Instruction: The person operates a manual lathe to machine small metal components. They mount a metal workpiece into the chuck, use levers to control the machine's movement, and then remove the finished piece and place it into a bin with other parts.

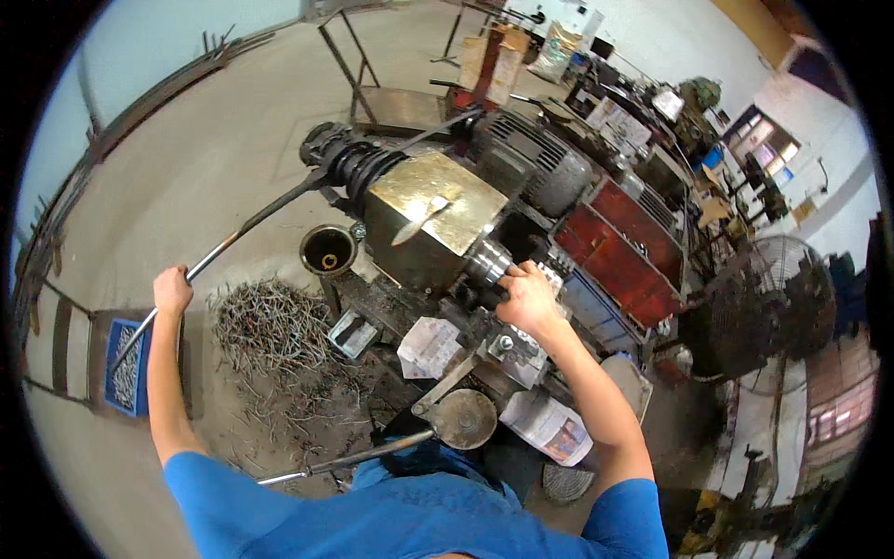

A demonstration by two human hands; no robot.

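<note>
My left hand (172, 289) is wrapped round a long metal lever (244, 231), which slants up to the back end of a small lathe's headstock (438, 200). At the front of that headstock, my right hand (529, 296) has its fingers closed together against the shiny spindle nose (488, 261). Whatever those fingers may pinch is hidden from view. Below the right hand lies the tool slide (512, 349), with a flat handle running down to a round metal disc (464, 417). A spatula-shaped tool (419, 222) rests on the headstock's top.
Tangled metal shavings (270, 326) cover the floor to the left, near a blue crate (126, 368) of small metal parts. A motor (540, 154) and a red metal tray (624, 252) stand behind the spindle. At right is a large fan (768, 303). A lower bar (345, 458) crosses before my waist.
</note>
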